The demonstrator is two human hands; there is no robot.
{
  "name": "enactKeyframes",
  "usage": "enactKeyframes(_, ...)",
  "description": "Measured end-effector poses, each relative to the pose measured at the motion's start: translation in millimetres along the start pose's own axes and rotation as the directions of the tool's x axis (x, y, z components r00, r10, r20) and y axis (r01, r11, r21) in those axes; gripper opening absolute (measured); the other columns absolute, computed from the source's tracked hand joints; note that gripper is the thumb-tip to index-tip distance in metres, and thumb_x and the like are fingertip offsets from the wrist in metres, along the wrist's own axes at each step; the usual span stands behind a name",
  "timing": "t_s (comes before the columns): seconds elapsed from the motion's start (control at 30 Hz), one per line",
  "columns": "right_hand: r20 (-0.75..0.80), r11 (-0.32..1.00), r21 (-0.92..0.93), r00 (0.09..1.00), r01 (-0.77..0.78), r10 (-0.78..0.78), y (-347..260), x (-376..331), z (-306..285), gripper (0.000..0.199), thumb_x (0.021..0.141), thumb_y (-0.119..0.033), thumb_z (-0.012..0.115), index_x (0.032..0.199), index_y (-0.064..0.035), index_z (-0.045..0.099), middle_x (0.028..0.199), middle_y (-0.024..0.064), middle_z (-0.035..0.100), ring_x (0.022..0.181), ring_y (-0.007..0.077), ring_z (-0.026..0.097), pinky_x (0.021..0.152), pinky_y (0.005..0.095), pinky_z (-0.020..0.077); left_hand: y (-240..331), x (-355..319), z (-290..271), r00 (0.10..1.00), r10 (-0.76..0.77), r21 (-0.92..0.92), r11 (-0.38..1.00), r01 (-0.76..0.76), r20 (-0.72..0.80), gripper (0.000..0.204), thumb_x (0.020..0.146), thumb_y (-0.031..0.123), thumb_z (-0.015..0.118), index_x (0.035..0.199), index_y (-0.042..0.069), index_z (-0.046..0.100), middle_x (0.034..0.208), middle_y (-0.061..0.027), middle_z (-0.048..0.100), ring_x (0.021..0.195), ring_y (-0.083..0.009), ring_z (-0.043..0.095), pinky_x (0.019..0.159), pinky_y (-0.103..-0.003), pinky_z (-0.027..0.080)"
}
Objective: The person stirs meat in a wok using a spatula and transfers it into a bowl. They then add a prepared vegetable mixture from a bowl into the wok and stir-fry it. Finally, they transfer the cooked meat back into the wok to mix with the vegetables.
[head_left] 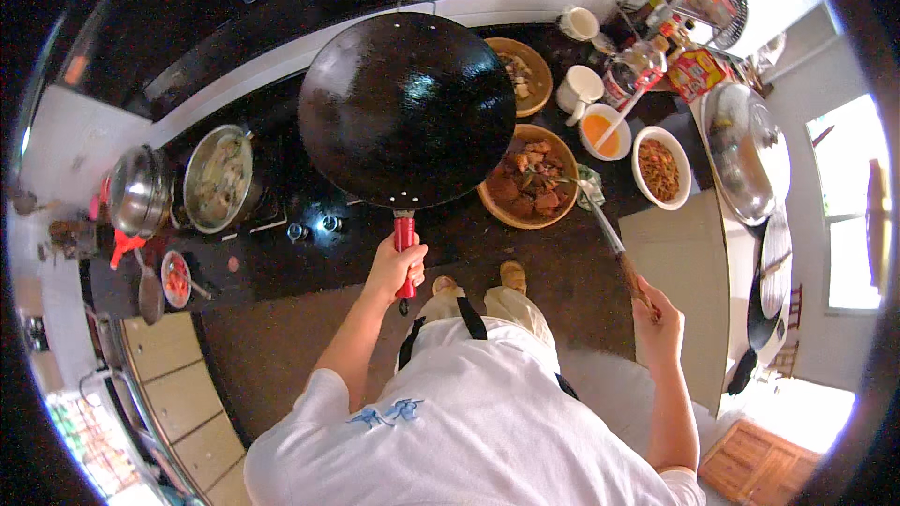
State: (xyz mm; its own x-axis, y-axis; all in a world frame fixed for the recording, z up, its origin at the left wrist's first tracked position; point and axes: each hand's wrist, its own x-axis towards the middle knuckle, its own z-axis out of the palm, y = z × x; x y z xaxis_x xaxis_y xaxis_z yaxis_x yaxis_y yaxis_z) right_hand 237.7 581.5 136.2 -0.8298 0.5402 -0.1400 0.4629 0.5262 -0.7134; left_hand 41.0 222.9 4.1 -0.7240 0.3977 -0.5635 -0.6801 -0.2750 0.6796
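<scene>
My left hand is closed around the red handle of a large black wok. The wok is raised and tilted, its dark, shiny inside showing with no food visible in it. On the right, my right hand grips the brown handle of a long metal wok spatula. The spatula's head is at the right rim of a brown bowl holding chunks of braised meat; I cannot tell whether it touches them. The wok's right edge overlaps the bowl in view.
Left on the dark counter stand a pan of food, a steel pot and a small red-filled bowl. At right are another brown bowl, a white mug, an orange-liquid bowl, a white dish and a domed lid.
</scene>
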Motion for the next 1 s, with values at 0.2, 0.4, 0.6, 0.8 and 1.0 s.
enactKeyframes(0.2, 0.191, 0.866, 0.432, 0.964, -0.251, 0.184, -2.5, 28.9, -6.7, 0.036, 0.095, -0.018, 0.058, 0.128, -0.006, 0.055, 0.069, 0.0014, 0.057, 0.043, 0.0044, 0.042, 0.036, 0.0182, 0.0292, 9.2, -19.3, -38.0, 0.995, -0.103, -0.009, 0.995, 0.103, -0.004, 0.023, 0.084, 0.004, 0.063, 0.085, 0.014, 0.042, 0.056, 0.0027, 0.041, 0.041, -0.0086, 0.04, 0.04, -0.026, 0.035)
enactKeyframes(0.4, 0.565, 0.562, 0.641, 0.817, -0.523, 0.116, -62.3, 54.1, 48.0, 0.033, 0.099, -0.019, 0.05, 0.13, -0.0082, 0.048, 0.075, 0.0068, 0.058, 0.044, 0.0077, 0.043, 0.037, 0.0196, 0.0295, 14.7, -23.3, -51.9, 0.995, -0.099, -0.065, 0.993, 0.1, 0.026, 0.023, 0.086, 0.006, 0.063, 0.081, 0.015, 0.042, 0.055, 0.0062, 0.041, 0.039, -0.0055, 0.038, 0.037, -0.024, 0.031)
enactKeyframes(0.6, 0.812, 0.284, 0.568, 0.581, -0.772, -0.045, -87.7, 85.9, 139.1, 0.04, 0.094, -0.008, 0.054, 0.131, -0.0085, 0.038, 0.084, 0.0121, 0.054, 0.05, 0.0111, 0.042, 0.039, 0.0205, 0.0307, 25.3, -35.6, -69.8, 0.989, -0.143, -0.004, 0.99, 0.143, 0.023, 0.021, 0.086, 0.008, 0.063, 0.083, 0.014, 0.044, 0.058, 0.005, 0.044, 0.042, -0.005, 0.04, 0.04, -0.024, 0.033)
enactKeyframes(0.8, 0.883, 0.202, 0.469, 0.464, -0.86, -0.075, -104.3, 98.4, 194.1, 0.024, 0.093, -0.007, 0.055, 0.112, -0.0076, 0.04, 0.085, 0.013, 0.055, 0.056, 0.0124, 0.048, 0.039, 0.0192, 0.0332, 46.7, -38.8, -97.9, 0.98, -0.197, 0.066, 0.979, 0.194, 0.034, 0.02, 0.084, 0.008, 0.065, 0.086, 0.013, 0.046, 0.057, 0.0061, 0.043, 0.041, -0.0048, 0.039, 0.038, -0.023, 0.032)
enactKeyframes(1.0, 0.902, 0.206, 0.431, 0.422, -0.879, -0.086, -115.7, 101.0, 225.4, 0.02, 0.094, -0.008, 0.055, 0.109, -0.0072, 0.042, 0.085, 0.0128, 0.057, 0.061, 0.0158, 0.052, 0.042, 0.0206, 0.0368, 85.0, -34.2, -142.3, 0.959, -0.283, 0.228, 0.933, 0.279, -0.017, 0.023, 0.086, 0.015, 0.068, 0.092, 0.012, 0.046, 0.056, 0.0064, 0.041, 0.041, -0.0048, 0.039, 0.036, -0.023, 0.03)
